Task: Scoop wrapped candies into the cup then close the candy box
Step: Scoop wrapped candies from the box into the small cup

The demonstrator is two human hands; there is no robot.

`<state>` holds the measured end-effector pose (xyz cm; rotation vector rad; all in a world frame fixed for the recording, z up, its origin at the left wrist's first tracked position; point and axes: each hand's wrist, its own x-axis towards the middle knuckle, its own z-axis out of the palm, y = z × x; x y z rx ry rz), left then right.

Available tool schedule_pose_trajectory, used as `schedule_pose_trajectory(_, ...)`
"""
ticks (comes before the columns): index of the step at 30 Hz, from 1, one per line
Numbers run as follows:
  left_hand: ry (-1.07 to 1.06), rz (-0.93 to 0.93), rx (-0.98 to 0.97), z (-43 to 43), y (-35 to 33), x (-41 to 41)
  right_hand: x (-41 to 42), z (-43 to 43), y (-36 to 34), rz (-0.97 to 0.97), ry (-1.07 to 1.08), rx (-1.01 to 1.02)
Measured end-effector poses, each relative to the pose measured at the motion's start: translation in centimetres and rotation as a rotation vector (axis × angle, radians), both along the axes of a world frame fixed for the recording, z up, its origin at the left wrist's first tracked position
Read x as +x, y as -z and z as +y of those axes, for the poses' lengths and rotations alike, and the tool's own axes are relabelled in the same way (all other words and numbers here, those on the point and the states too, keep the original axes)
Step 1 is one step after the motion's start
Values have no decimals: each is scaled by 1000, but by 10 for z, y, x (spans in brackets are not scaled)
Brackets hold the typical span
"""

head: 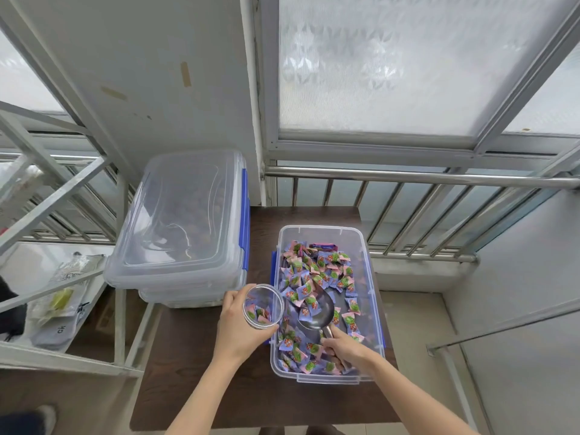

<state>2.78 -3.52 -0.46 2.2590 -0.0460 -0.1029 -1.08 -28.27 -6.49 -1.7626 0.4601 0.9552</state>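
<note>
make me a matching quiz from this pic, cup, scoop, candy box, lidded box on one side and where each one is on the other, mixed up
Things:
1. cup
2. scoop
3. candy box
4. lidded box

Places or states:
A. open on the table, holding wrapped candies
B. held in the left hand, a few candies inside
C. closed, at the left of the table
D. held by the right hand, bowl down among the candies

Pairs: 1-B, 2-D, 3-A, 4-C

Closed lidded bins stacked left; metal railing behind; frosted window above.
</note>
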Motion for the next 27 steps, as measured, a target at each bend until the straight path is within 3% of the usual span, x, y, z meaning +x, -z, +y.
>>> schedule_pose_trajectory(5, 12, -9, 7, -2, -4, 6, -3, -13, -6, -65, 63, -14)
schedule_pose_trajectory(11, 56, -25, 26, -7, -10, 10, -13, -17, -18, -319, 73, -121)
schedule_pose_trajectory(16, 123, -19, 65, -10, -17, 12, -21, -28, -38, -413, 34, -166)
schedule_pose_trajectory(22, 218, -23, 113, -15, -26, 14, -9, -41, -91, -465, -243, -375)
schedule_pose_trajectory(27, 266, -21, 171, -19, -30, 14, 17, -31, -149, -482, -643, -729)
